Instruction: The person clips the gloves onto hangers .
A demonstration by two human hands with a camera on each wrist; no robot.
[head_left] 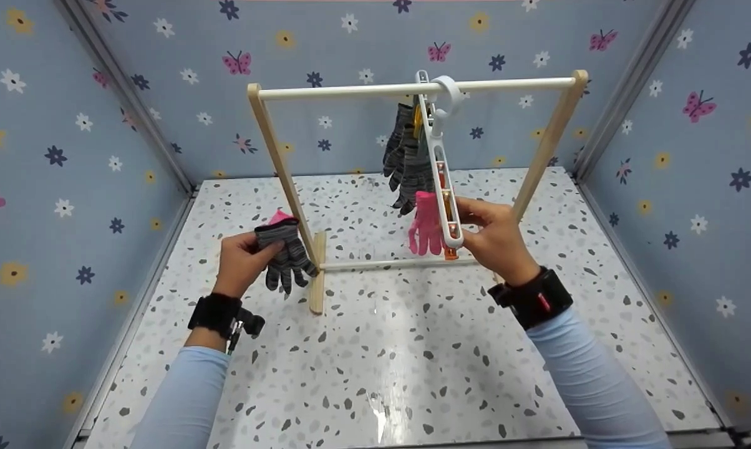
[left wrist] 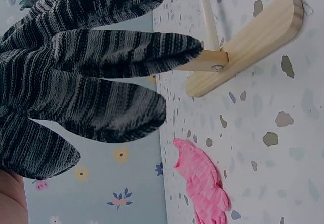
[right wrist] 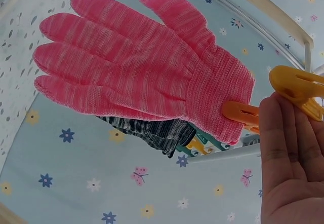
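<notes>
Rack: the wooden rack (head_left: 547, 140) stands in front of you, its pale top bar bearing the hook.
Hanger: the white clip hanger (head_left: 436, 148) hangs from that bar, its rail running toward you.
Hanging pairs: dark striped gloves (head_left: 413, 168) droop from the hanger's far part.
Your left hand: your left hand (head_left: 241, 257) pinches a cuff, thumb in front.
Your right hand: your right hand (head_left: 499, 240) is at the hanger's near end, fingertips touching a yellow clip; you cannot tell whether they grip it.
Glove you hold: the held glove (head_left: 285, 252), left of the hanger near the rack's left foot, should be light, soft and floppy, hardly fragile or slippery; the cuff edge looks the best place to hold. It is knitted in black and grey streaks, fingers dangling.
Hung pink glove: the pink glove (right wrist: 136, 72), streaked and ribbed at the cuff, should handle as softly.
Loose pink: another pink glove (left wrist: 200, 181) lies on the speckled surface (head_left: 375, 349).
Clips: an orange clip (right wrist: 239, 112) bites the hung pink cuff; the yellow clip (right wrist: 293, 84) is beside it.
</notes>
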